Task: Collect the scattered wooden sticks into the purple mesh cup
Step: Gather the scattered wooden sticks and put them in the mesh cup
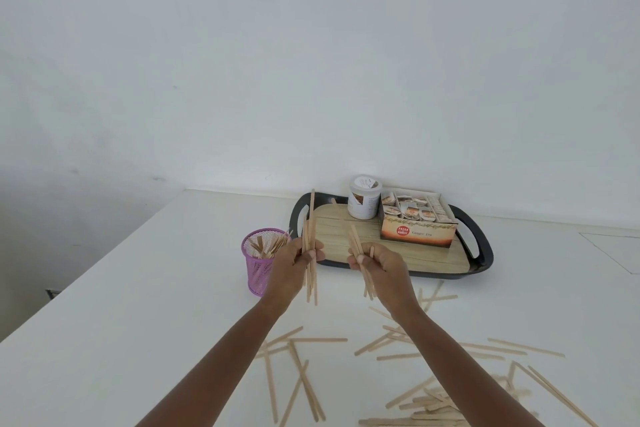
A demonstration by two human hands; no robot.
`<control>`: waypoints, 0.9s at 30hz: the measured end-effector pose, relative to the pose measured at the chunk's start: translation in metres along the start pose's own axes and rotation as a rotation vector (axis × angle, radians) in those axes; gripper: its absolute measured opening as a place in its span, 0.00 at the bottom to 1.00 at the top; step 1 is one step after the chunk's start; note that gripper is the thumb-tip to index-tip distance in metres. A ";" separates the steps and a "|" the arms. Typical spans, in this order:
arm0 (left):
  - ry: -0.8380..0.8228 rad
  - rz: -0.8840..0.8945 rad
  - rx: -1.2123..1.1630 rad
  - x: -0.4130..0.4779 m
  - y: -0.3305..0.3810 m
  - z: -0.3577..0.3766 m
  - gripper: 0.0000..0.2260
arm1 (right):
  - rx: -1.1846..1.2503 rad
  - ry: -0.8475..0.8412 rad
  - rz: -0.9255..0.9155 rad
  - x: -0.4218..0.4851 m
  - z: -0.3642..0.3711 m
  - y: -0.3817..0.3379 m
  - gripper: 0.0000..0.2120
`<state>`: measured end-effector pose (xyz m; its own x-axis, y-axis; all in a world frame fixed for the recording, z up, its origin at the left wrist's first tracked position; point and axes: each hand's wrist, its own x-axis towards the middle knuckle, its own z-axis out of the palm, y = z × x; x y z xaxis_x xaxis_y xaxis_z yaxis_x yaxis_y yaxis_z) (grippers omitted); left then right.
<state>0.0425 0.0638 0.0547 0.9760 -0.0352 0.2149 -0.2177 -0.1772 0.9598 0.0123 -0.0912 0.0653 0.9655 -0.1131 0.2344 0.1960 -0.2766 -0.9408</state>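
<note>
The purple mesh cup (258, 262) stands on the white table, left of my hands, with several wooden sticks inside it. My left hand (294, 265) is closed around an upright bundle of sticks (309, 229), just right of the cup and raised above the table. My right hand (381, 265) grips a second, smaller bundle of sticks (356, 243), tilted slightly left. Many loose sticks (429, 402) lie scattered on the table below and to the right of my arms, and a few more loose sticks (298, 367) lie between my forearms.
A black tray with a wood-pattern base (398, 253) sits behind my hands. On it stand a white jar (363, 198) and an open Ginger Tea box (417, 220). A white wall rises behind; the table edge (86, 263) runs diagonally on the left.
</note>
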 end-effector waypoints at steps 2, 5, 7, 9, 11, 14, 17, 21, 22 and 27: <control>-0.004 0.001 -0.033 0.001 0.002 -0.002 0.09 | 0.034 -0.010 -0.001 0.002 0.008 -0.004 0.12; 0.004 0.034 -0.032 0.002 0.007 -0.005 0.09 | 0.093 -0.004 -0.003 0.008 0.018 -0.012 0.11; 0.026 0.071 -0.028 0.004 0.011 -0.008 0.09 | 0.140 0.004 -0.011 0.014 0.025 -0.020 0.12; 0.048 0.115 -0.034 0.007 0.018 -0.013 0.09 | 0.192 0.005 -0.036 0.021 0.033 -0.029 0.13; 0.073 0.164 -0.051 0.013 0.028 -0.019 0.09 | 0.235 0.003 -0.076 0.029 0.043 -0.038 0.13; 0.138 0.246 -0.059 0.027 0.044 -0.033 0.10 | 0.276 0.015 -0.114 0.043 0.059 -0.049 0.12; 0.199 0.301 -0.055 0.041 0.054 -0.051 0.10 | 0.346 0.016 -0.106 0.058 0.076 -0.057 0.12; 0.278 0.297 -0.030 0.057 0.050 -0.068 0.09 | 0.376 0.004 -0.093 0.072 0.098 -0.060 0.11; 0.294 0.282 -0.016 0.059 0.046 -0.070 0.09 | 0.372 -0.003 -0.087 0.074 0.103 -0.060 0.11; 0.329 0.170 0.067 0.060 0.015 -0.068 0.10 | 0.302 -0.016 0.003 0.080 0.127 -0.047 0.10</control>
<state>0.0981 0.1260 0.0940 0.8700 0.2465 0.4271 -0.3652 -0.2600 0.8939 0.1023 0.0342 0.0972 0.9682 -0.0981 0.2301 0.2331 0.0201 -0.9722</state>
